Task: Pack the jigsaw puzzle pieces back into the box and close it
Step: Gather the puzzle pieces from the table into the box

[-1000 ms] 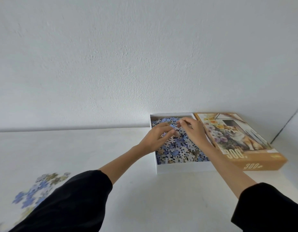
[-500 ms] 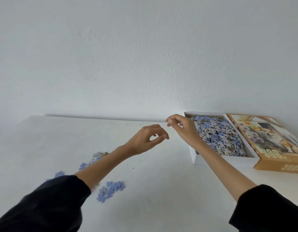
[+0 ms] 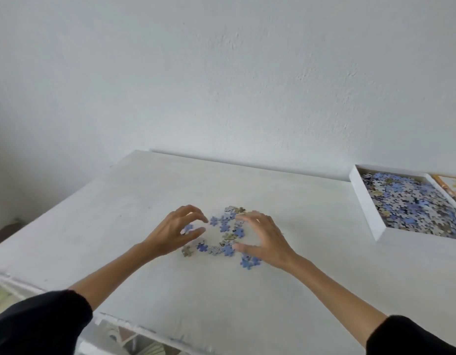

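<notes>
Bright, even, diffuse; source direction hard to read. Low contrast across white wall (image 3: 221,73) and white table (image 3: 119,201), slightly cool cast. Only faint soft shadows: thin dark line along table's back edge at the wall, weak smudges under left hand (image 3: 174,230) and right hand (image 3: 266,239). Overall soft and compression-smeared; fingertips (image 3: 243,218) mildly motion-blurred. Loose puzzle pieces (image 3: 224,228) readable as shapes, print detail lost. Heap inside the box (image 3: 365,203) mushier toward the right frame edge. Wide-angle bend obvious: table edges splayed, black sleeves (image 3: 42,326) stretched and blurry in bottom corners. Near table edge smeared, floor (image 3: 134,342) below out of focus.
</notes>
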`<action>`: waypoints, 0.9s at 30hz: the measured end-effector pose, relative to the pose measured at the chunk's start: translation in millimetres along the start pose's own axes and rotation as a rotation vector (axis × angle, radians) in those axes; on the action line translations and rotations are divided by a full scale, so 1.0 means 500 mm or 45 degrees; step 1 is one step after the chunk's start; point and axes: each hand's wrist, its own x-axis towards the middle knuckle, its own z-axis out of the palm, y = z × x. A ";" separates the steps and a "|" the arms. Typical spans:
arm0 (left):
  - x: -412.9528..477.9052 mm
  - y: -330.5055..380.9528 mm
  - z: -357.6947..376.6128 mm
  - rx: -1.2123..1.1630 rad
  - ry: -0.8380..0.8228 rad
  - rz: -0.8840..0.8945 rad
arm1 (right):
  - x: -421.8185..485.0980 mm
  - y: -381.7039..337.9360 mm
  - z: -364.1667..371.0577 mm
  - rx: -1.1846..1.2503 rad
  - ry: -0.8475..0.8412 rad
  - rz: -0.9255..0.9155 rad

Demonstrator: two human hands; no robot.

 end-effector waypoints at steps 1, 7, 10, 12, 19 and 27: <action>-0.026 -0.021 -0.001 0.045 -0.020 -0.077 | -0.012 0.000 0.016 -0.098 -0.060 0.017; -0.085 -0.058 0.008 0.207 -0.255 -0.347 | -0.028 0.007 0.058 -0.428 -0.107 0.191; -0.059 -0.041 0.025 0.236 -0.389 -0.320 | 0.003 0.001 0.068 -0.444 -0.092 0.278; -0.034 -0.025 0.040 0.225 -0.401 -0.282 | 0.025 -0.004 0.073 -0.411 -0.072 0.242; 0.007 0.015 0.069 0.124 -0.353 -0.172 | 0.092 0.022 0.040 -0.038 0.099 0.247; 0.016 0.026 0.070 0.089 -0.351 -0.208 | 0.121 0.042 0.038 -0.111 -0.166 -0.018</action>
